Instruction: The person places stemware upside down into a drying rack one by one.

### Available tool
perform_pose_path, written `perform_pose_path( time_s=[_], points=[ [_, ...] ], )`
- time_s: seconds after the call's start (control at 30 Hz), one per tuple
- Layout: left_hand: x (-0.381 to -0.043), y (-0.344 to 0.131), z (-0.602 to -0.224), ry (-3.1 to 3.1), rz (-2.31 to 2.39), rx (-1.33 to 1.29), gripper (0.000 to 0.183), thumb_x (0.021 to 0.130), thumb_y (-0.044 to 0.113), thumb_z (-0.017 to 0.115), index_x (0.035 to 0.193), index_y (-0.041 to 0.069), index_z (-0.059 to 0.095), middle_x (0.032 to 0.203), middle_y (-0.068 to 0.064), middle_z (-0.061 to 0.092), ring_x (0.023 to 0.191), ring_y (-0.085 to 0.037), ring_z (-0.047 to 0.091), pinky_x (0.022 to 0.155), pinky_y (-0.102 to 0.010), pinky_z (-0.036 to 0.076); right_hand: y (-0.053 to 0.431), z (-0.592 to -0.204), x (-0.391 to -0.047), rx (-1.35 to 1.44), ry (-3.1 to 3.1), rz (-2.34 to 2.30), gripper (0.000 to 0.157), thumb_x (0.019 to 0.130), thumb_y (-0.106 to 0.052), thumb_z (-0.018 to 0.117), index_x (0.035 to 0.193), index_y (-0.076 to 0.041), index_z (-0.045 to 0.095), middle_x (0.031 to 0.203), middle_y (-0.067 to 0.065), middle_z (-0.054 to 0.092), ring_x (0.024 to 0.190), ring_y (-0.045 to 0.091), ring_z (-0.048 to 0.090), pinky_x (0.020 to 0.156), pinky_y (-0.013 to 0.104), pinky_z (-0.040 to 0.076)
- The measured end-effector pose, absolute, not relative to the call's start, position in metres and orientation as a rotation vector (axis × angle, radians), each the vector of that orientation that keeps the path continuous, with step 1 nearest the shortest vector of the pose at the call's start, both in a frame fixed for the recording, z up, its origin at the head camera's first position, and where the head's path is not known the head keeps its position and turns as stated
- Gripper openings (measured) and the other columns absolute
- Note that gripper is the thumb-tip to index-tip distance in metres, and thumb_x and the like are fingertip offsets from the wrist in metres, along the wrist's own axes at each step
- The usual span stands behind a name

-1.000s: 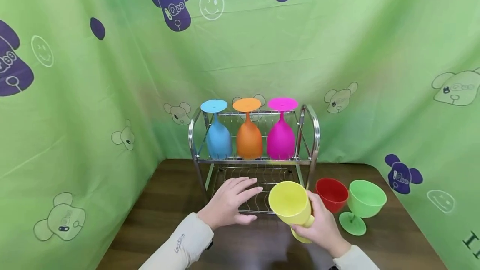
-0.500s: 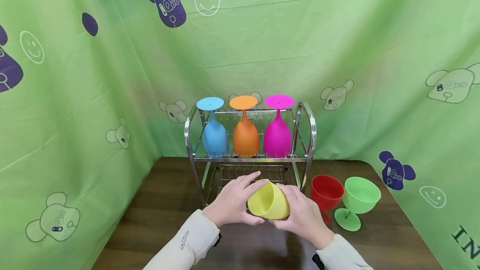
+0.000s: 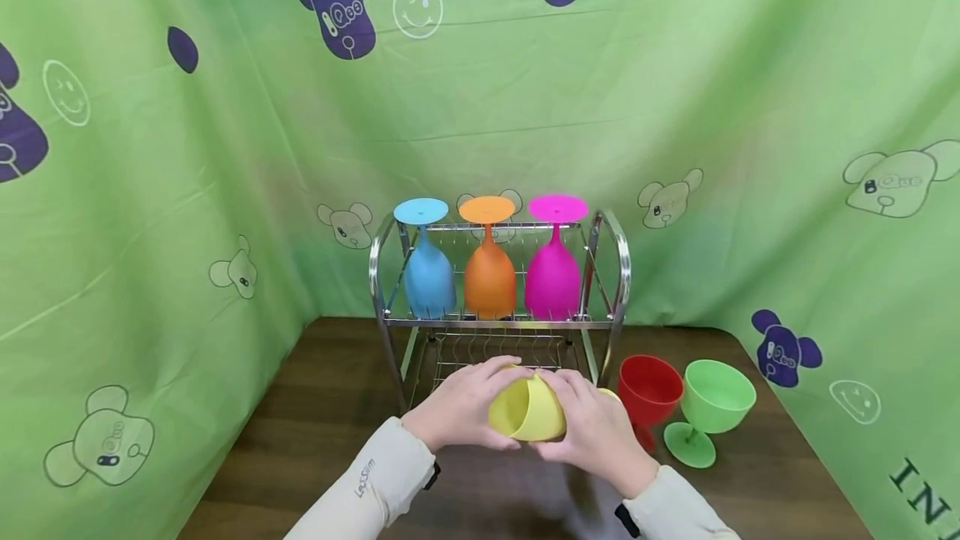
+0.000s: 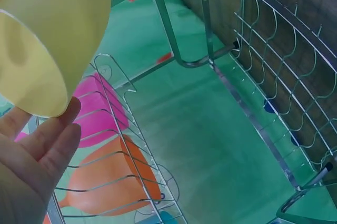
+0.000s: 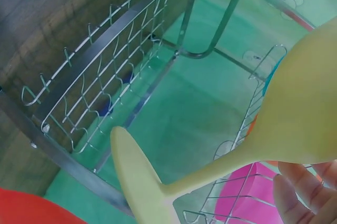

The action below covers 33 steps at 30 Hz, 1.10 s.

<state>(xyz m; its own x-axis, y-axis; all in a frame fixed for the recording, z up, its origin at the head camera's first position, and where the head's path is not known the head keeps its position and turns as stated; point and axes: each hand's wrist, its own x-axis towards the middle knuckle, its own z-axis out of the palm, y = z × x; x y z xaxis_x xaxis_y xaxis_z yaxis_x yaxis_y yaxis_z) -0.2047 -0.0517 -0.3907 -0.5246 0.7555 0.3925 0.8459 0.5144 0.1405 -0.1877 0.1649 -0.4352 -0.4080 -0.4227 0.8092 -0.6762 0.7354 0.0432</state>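
Both hands hold a yellow goblet point(image 3: 546, 413) low in front of the rack in the head view. It lies tipped on its side, mouth toward the left. My left hand point(image 3: 467, 407) grips it at the rim, thumb below and fingers above; in the left wrist view, fingertips point(image 4: 71, 109) touch the rim's edge. My right hand point(image 3: 596, 433) is curled round the bowl, hiding most of the stem in the head view. The right wrist view shows the goblet's bare stem point(image 5: 210, 172) and round foot point(image 5: 138, 174), with right fingertips point(image 5: 290, 203) against the bowl.
A two-tier metal dish rack point(image 3: 501, 323) stands behind the hands. Upside-down blue point(image 3: 430, 277), orange point(image 3: 490, 280) and pink point(image 3: 553, 280) goblets fill its upper tier. Red point(image 3: 649, 390) and green point(image 3: 717, 397) goblets stand upright on the wooden table point(image 3: 262, 457), right of the rack.
The right hand has brought the yellow goblet leftward and tipped its mouth toward the left. The left hand, apart from it a second ago, now grips its rim.
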Motion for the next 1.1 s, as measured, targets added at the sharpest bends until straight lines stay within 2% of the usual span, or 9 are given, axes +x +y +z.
perform_pose_path(
  time_s=[0.17, 0.3, 0.37, 0.47, 0.53, 0.6, 0.83, 0.97, 1.1],
  points=[
    [-0.205, -0.054, -0.389, -2.477, -0.581, -1.349, 0.08, 0.061, 0.038, 0.089, 0.128, 0.009, 0.053, 0.124, -0.004, 0.054, 0.1, -0.016, 0.058, 0.085, -0.022, 0.048, 0.165, -0.434, -0.185, 0.839, -2.067, 0.395, 0.084, 0.043, -0.037, 0.086, 0.117, -0.007, 0.061, 0.101, 0.006, 0.061, 0.079, 0.019, 0.061, 0.053, 0.032, 0.052],
    [-0.204, -0.058, -0.389, -2.493, -0.743, -1.33, 0.081, 0.059, 0.034, 0.091, 0.126, 0.007, 0.053, 0.123, -0.004, 0.054, 0.102, -0.015, 0.057, 0.085, -0.021, 0.047, 0.167, -0.432, -0.182, 0.853, -2.055, 0.427, 0.081, 0.048, -0.038, 0.085, 0.118, -0.005, 0.061, 0.103, 0.007, 0.061, 0.084, 0.02, 0.062, 0.058, 0.032, 0.053],
    [-0.204, -0.06, -0.392, -2.489, -0.79, -1.322, 0.081, 0.058, 0.033, 0.091, 0.124, 0.007, 0.052, 0.122, -0.004, 0.054, 0.103, -0.015, 0.057, 0.086, -0.021, 0.047, 0.168, -0.431, -0.18, 0.859, -2.042, 0.451, 0.073, 0.059, -0.044, 0.081, 0.118, -0.004, 0.061, 0.104, 0.008, 0.061, 0.085, 0.021, 0.062, 0.058, 0.032, 0.053],
    [-0.204, -0.065, -0.396, -2.466, -0.814, -1.311, 0.082, 0.056, 0.032, 0.092, 0.121, 0.006, 0.051, 0.12, -0.004, 0.054, 0.101, -0.015, 0.057, 0.085, -0.021, 0.048, 0.169, -0.431, -0.177, 0.855, -2.028, 0.484, 0.064, 0.079, -0.056, 0.063, 0.116, -0.003, 0.061, 0.104, 0.009, 0.061, 0.085, 0.022, 0.062, 0.058, 0.034, 0.053],
    [-0.203, -0.068, -0.399, -2.444, -0.811, -1.307, 0.082, 0.055, 0.032, 0.093, 0.119, 0.006, 0.05, 0.118, -0.004, 0.054, 0.1, -0.015, 0.057, 0.085, -0.021, 0.048, 0.169, -0.431, -0.175, 0.851, -2.013, 0.509, 0.066, 0.086, -0.06, 0.05, 0.116, -0.003, 0.061, 0.104, 0.01, 0.061, 0.085, 0.022, 0.062, 0.057, 0.034, 0.053],
    [-0.202, -0.07, -0.402, -2.422, -0.824, -1.3, 0.082, 0.054, 0.032, 0.093, 0.118, 0.005, 0.049, 0.117, -0.005, 0.054, 0.1, -0.015, 0.057, 0.085, -0.022, 0.049, 0.169, -0.43, -0.173, 0.843, -1.991, 0.529, 0.066, 0.088, -0.06, 0.046, 0.114, -0.001, 0.062, 0.103, 0.011, 0.061, 0.084, 0.023, 0.062, 0.057, 0.035, 0.054],
    [-0.198, -0.073, -0.411, -2.293, -0.908, -1.28, 0.084, 0.052, 0.028, 0.095, 0.115, 0.004, 0.045, 0.116, -0.01, 0.054, 0.102, -0.021, 0.059, 0.088, -0.028, 0.05, 0.169, -0.437, -0.171, 0.786, -1.833, 0.638, 0.059, 0.089, -0.053, 0.052, 0.103, 0.003, 0.064, 0.094, 0.013, 0.062, 0.074, 0.022, 0.061, 0.053, 0.028, 0.052],
    [-0.194, -0.075, -0.419, -2.194, -0.995, -1.247, 0.086, 0.049, 0.022, 0.096, 0.114, 0.005, 0.043, 0.119, -0.014, 0.053, 0.106, -0.026, 0.058, 0.087, -0.032, 0.051, 0.167, -0.451, -0.171, 0.778, -1.749, 0.812, 0.058, 0.089, -0.05, 0.058, 0.1, 0.007, 0.063, 0.091, 0.015, 0.061, 0.069, 0.016, 0.059, 0.062, 0.018, 0.05],
    [-0.193, -0.077, -0.429, -2.066, -1.097, -1.185, 0.091, 0.045, 0.014, 0.097, 0.116, 0.005, 0.04, 0.121, -0.017, 0.052, 0.11, -0.028, 0.054, 0.082, -0.033, 0.052, 0.162, -0.461, -0.167, 0.758, -1.727, 1.058, 0.057, 0.087, -0.045, 0.065, 0.101, 0.011, 0.06, 0.091, 0.014, 0.059, 0.072, 0.013, 0.058, 0.072, 0.012, 0.047]
  ],
)
